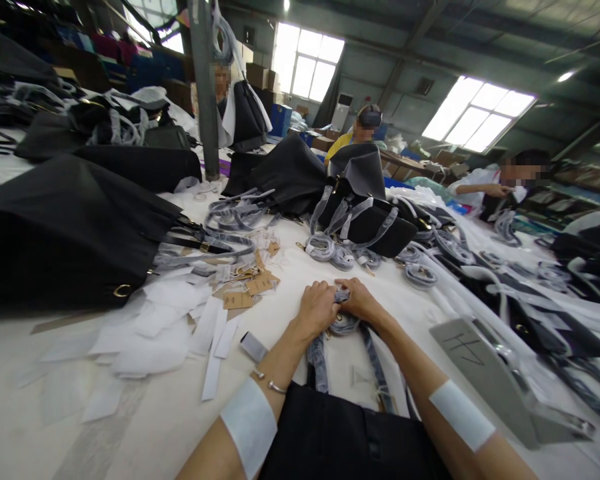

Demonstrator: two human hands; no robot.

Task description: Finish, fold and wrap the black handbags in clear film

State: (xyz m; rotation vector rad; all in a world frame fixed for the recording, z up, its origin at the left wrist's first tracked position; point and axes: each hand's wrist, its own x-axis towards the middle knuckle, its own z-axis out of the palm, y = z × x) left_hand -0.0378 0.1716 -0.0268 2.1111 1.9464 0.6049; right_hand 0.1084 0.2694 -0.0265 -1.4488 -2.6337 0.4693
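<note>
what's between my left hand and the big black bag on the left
In the head view, brown card tags and white paper strips lie on the table between the left hand, shut on a wrapped strap, and the black bag.

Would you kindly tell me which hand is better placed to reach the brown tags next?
Probably the left. The left hand lies nearer the brown tags, which sit to its left; the right hand would have to cross over. Both have a grip on the strap.

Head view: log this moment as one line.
left hand: grips wrapped strap | right hand: grips wrapped strap | black bag: below hands, near edge | paper tags: left of hands on table
</note>
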